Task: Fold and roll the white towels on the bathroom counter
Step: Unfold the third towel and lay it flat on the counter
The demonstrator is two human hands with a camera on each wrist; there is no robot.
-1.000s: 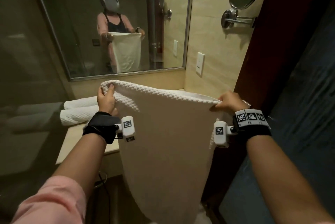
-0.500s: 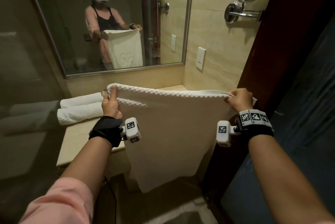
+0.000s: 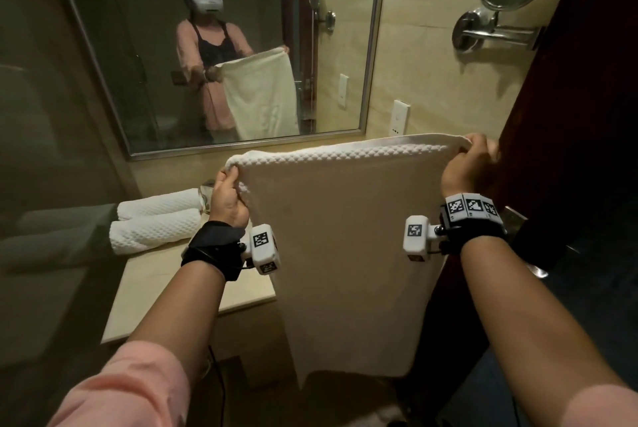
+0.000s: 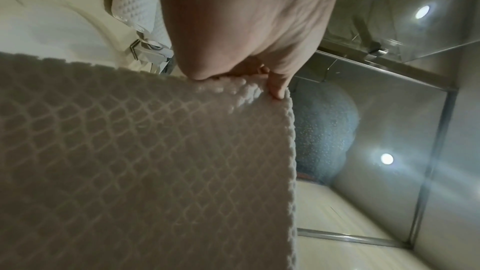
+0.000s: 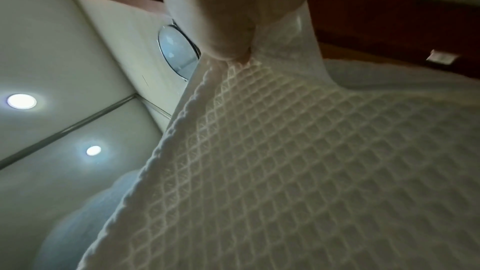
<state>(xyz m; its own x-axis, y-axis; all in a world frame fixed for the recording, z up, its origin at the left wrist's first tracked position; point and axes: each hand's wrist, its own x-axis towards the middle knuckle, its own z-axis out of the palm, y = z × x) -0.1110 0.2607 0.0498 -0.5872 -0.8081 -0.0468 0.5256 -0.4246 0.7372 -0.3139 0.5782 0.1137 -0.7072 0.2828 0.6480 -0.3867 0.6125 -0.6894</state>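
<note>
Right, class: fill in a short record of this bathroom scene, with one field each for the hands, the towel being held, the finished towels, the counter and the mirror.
left hand: pinches the towel's top left corner
right hand: grips the top right corner
towel: white, waffle-textured, held up in the air, hanging down past the counter edge
rolled towels: two, lying side by side at the counter's back left
counter: beige
mirror: on the wall, reflects the person holding the towel

The towel [image 3: 345,254] is being tilted: its right corner is being raised by the right hand [image 3: 466,171] while the left corner is being lowered by the left hand [image 3: 228,200], the top edge now being slanted.
</note>
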